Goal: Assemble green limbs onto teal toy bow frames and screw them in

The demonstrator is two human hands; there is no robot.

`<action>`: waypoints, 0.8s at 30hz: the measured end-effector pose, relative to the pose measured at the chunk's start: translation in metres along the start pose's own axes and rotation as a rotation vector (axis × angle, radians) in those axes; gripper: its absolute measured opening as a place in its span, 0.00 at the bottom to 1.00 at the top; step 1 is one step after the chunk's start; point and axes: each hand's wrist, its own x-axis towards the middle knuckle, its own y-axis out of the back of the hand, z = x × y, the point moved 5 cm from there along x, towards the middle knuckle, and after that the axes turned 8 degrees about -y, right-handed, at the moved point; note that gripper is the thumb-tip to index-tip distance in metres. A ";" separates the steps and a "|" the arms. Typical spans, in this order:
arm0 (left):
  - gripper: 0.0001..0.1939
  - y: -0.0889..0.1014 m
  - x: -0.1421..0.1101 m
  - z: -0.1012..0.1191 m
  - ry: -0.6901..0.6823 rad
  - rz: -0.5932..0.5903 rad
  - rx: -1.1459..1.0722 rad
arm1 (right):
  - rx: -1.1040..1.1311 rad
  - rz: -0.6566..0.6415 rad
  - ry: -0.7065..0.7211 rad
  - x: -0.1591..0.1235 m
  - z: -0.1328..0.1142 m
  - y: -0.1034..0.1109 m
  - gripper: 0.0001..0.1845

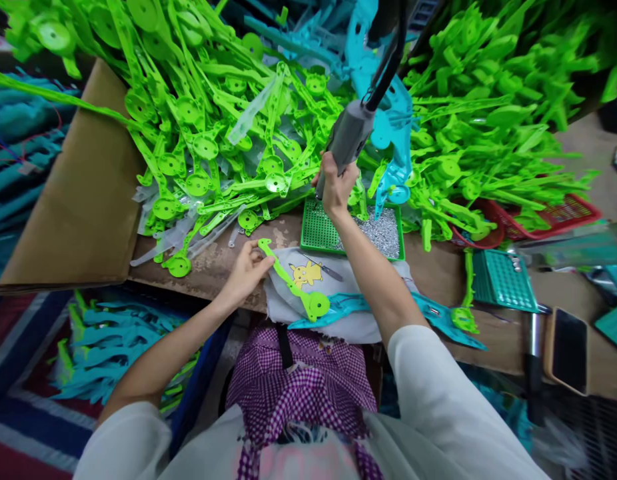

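My right hand (338,185) is wrapped round a grey electric screwdriver (349,133) with a black cable, its tip down over a green basket (308,230). Small silvery screws (386,233) fill the basket's right part. Between the fingers of my left hand (247,270) is the upper end of a bright green plastic part (294,288), long, with a round disc at its lower end. Below that part lie a pale cloth (283,310) with a yellow cartoon figure and a blue plastic piece (346,305). A thin hand tool (331,272) rests on the cloth.
Green plastic parts (203,147) heap across the back, with blue pieces (396,133) among them. A cardboard box (83,187) stands left. To the right are red baskets (563,213), a teal basket (506,280) and a phone (568,350). A bin of parts (113,347) sits lower left.
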 end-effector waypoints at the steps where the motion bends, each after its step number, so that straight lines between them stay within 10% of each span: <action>1: 0.24 -0.002 0.000 -0.002 0.017 0.010 -0.015 | 0.000 0.011 -0.001 0.000 0.001 0.001 0.37; 24: 0.31 -0.001 0.010 -0.026 0.079 0.095 -0.054 | -0.014 -0.050 -0.034 -0.007 -0.011 -0.001 0.41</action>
